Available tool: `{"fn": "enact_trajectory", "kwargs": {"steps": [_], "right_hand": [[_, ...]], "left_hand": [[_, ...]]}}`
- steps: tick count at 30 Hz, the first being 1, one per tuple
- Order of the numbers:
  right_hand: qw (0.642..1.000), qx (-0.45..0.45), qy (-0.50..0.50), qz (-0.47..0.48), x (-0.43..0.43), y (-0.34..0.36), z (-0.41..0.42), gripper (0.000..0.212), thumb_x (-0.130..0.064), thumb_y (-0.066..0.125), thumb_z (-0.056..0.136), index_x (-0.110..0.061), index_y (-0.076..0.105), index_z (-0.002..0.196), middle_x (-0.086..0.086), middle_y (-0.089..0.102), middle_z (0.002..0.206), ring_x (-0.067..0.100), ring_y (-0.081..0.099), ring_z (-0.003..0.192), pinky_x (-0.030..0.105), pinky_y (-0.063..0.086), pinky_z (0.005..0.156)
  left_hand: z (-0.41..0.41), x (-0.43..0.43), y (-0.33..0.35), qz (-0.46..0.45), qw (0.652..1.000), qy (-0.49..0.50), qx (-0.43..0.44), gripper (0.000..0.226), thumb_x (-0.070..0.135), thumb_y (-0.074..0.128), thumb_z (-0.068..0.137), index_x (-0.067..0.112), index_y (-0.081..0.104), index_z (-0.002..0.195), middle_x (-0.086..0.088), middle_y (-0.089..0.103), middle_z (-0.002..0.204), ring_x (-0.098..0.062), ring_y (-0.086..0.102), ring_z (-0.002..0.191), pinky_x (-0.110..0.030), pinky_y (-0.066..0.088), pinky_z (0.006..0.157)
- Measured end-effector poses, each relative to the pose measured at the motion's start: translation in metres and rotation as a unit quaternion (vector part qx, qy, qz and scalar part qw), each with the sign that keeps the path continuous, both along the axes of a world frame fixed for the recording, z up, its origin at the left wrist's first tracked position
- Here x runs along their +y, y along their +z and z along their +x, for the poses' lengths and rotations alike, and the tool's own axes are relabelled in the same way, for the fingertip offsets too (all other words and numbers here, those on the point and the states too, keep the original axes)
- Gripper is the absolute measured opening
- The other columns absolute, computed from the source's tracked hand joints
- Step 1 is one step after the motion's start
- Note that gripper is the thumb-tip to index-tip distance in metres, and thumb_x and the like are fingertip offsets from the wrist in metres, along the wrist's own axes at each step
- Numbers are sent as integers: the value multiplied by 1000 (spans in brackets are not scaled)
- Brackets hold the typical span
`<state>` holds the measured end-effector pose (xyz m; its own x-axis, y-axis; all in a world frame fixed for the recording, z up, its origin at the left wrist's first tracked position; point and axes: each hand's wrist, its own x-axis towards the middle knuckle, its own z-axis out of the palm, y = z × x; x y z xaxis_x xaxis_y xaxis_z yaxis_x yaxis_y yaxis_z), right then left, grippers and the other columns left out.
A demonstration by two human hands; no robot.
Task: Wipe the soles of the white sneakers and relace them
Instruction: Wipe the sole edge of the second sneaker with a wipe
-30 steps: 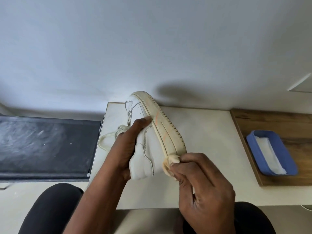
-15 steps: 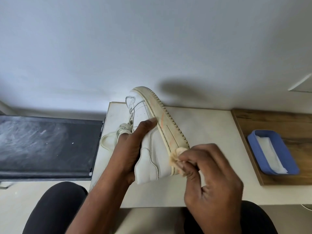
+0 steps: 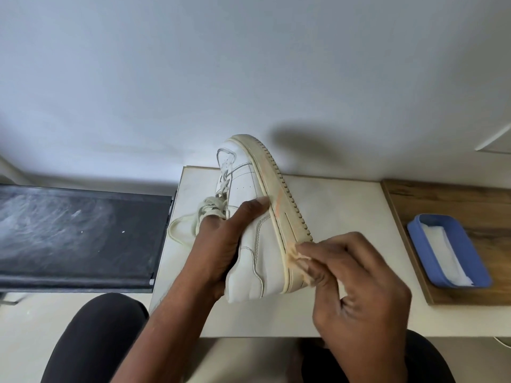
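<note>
A white sneaker (image 3: pixel 249 189) is held on its side above the white table (image 3: pixel 345 217), toe pointing away, its yellowed sole edge (image 3: pixel 279 194) turned right with an orange smear on it. My left hand (image 3: pixel 224 244) grips the sneaker's upper near the heel, thumb along the side. A loose cream lace (image 3: pixel 179 225) loops out to the left. My right hand (image 3: pixel 356 288) pinches a small stained wipe (image 3: pixel 296 254) and presses it against the sole edge near the heel. No second sneaker is in view.
A blue tray (image 3: pixel 414 233) holding white wipes sits on a wooden board (image 3: pixel 442 197) at the right. A black surface (image 3: pixel 77 233) lies left of the table. A pale wall runs behind. My dark-clothed knees (image 3: pixel 96 335) are below the table's front edge.
The sneaker has tilted and shifted slightly up and right. My right hand with the wipe has slid a little along the sole edge near the heel.
</note>
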<state>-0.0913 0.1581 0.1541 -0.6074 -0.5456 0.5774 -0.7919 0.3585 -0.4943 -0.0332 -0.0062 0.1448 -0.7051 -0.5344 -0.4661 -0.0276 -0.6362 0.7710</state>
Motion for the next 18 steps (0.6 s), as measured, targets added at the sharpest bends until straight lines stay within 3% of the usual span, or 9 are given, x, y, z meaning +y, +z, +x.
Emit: {"fn": "enact_trajectory", "kwargs": {"steps": [4, 8, 11, 13, 18], "right_hand": [[998, -12, -51, 16, 7, 0, -17, 9, -4, 78, 84, -9, 78, 92, 1, 67, 84, 3, 59, 76, 5, 47, 72], [999, -1, -28, 16, 8, 1, -11, 11, -3, 74, 81, -7, 78, 91, 3, 66, 83, 4, 57, 80, 2, 46, 76], [999, -1, 19, 26, 4, -2, 1, 24, 7, 77, 77, -14, 75, 90, 0, 63, 85, 11, 60, 85, 10, 51, 76], [999, 3, 34, 41, 2, -2, 5, 31, 9, 80, 74, -16, 72, 91, -1, 62, 86, 15, 59, 91, 4, 49, 82], [999, -5, -4, 48, 2, -2, -13, 23, 9, 82, 74, -8, 78, 88, -1, 65, 84, 5, 60, 81, 6, 50, 74]], "left_hand": [[-1, 5, 0, -51, 998, -25, -4, 41, 25, 79, 85, 9, 70, 122, -9, 82, 100, -25, 80, 88, -31, 63, 66], [-2, 6, -1, -45, 999, -25, -4, 48, 25, 80, 82, 8, 67, 125, -12, 81, 101, -28, 80, 88, -34, 63, 67], [-1, 3, -3, -63, 998, -18, -17, 46, 25, 82, 83, 7, 69, 123, -13, 81, 100, -29, 80, 87, -35, 63, 67], [0, 1, -4, -75, 997, -18, -24, 41, 25, 82, 84, 7, 71, 119, -12, 81, 97, -28, 80, 85, -33, 62, 65], [0, 3, -3, -109, 993, -41, -22, 37, 24, 80, 85, 11, 72, 118, -5, 82, 99, -22, 80, 90, -31, 63, 72]]}}
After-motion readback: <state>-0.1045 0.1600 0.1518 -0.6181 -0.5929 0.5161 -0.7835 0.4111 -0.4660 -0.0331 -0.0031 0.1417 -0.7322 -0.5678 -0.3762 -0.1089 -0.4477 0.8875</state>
